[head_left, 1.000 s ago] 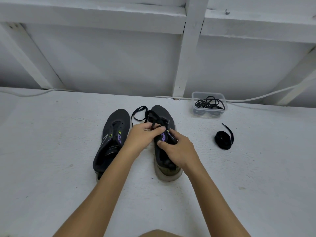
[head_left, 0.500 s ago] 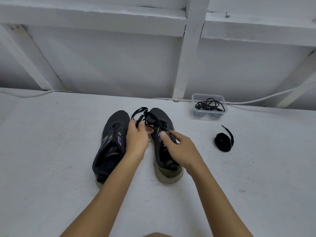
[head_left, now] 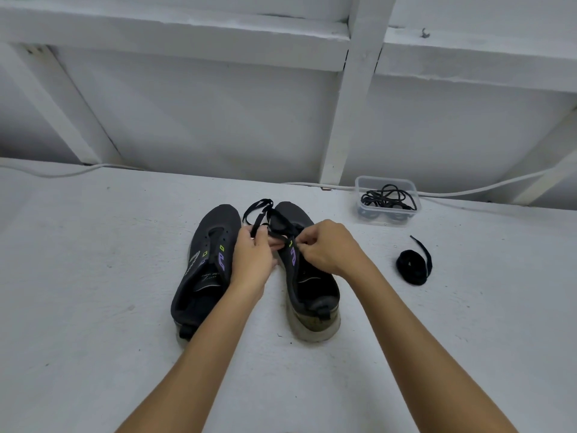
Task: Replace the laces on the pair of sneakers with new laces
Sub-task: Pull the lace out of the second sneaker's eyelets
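Lacing in progress on right-hand black mesh sneaker with purple and green eyelet tabs [head_left: 307, 276], standing on white painted work surface [head_left: 93, 307] just beside matching unlaced black sneaker [head_left: 206, 264].

Grip state: left hand [head_left: 253, 260] pinching flat black lace [head_left: 259, 214] above the gap between the shoes, loop of lace standing over the toe area. Right hand [head_left: 331, 248] curled, fingertips pinching the same lace at an upper eyelet; exact eyelet hidden by the fingers.

Spare supply: rolled black flat lace [head_left: 412, 267] lying well apart to the right; clear plastic tub holding tangled thin black laces [head_left: 387, 198] near the back wall.

Probable faults from here:
- Twisted lace through eyelet, caused by flat tape turning between pinches.
- Uneven end lengths, caused by pulling harder on one side.
- Skipped or mismatched eyelet, caused by fingers blocking sight of the row.
- Shoe sliding or tipping, caused by neither hand bracing it.
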